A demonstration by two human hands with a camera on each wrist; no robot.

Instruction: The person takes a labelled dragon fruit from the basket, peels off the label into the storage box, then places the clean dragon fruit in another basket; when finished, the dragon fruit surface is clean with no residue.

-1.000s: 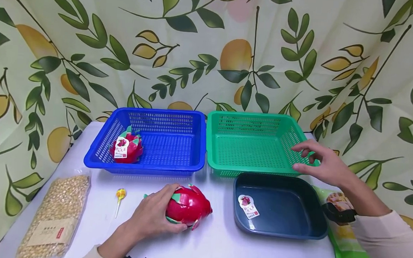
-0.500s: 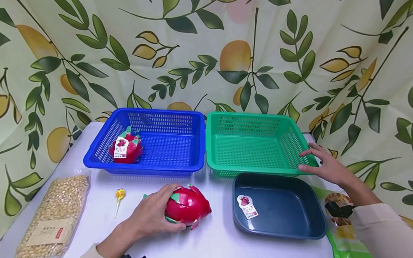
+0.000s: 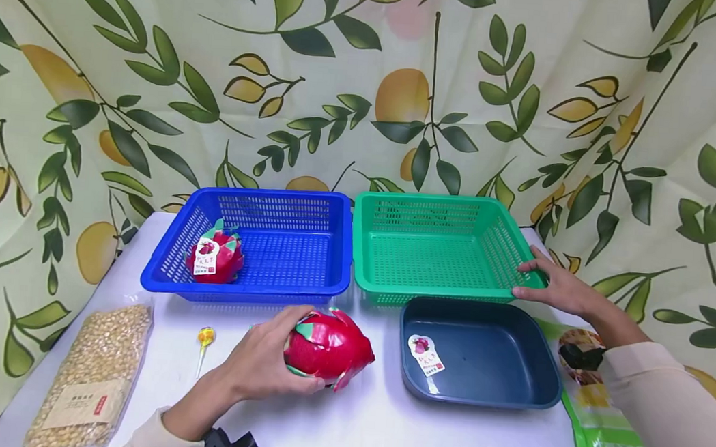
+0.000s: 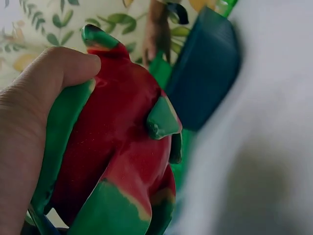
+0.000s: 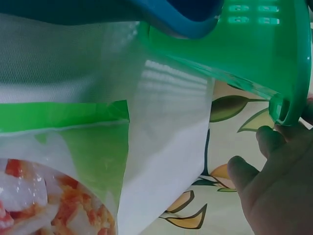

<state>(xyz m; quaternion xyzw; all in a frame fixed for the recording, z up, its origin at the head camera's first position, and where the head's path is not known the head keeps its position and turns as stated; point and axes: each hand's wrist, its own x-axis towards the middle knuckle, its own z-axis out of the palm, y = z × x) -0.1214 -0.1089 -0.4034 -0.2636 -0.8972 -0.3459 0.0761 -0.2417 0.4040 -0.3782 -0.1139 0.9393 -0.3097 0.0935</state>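
Observation:
My left hand grips a red dragon fruit with green-tipped scales, held just over the white table in front of the baskets. In the left wrist view, the thumb lies along the side of the dragon fruit. My right hand holds the right rim of a green basket near its front corner, thumb and fingers at the edge. From the right wrist, two fingertips curl beneath the rim of the green basket. Inside the blue basket, at its left, sits another dragon fruit with a label.
A dark blue tub with a fruit sticker stands before the green basket. Right of it lies a green food packet, partly under my right forearm. At left are a lollipop and a bag of pale kernels. A patterned curtain hangs behind.
My right hand has come down onto the green basket's rim. The left hand has raised the dragon fruit slightly, its tip tilting up to the right. The head view has shifted a little.

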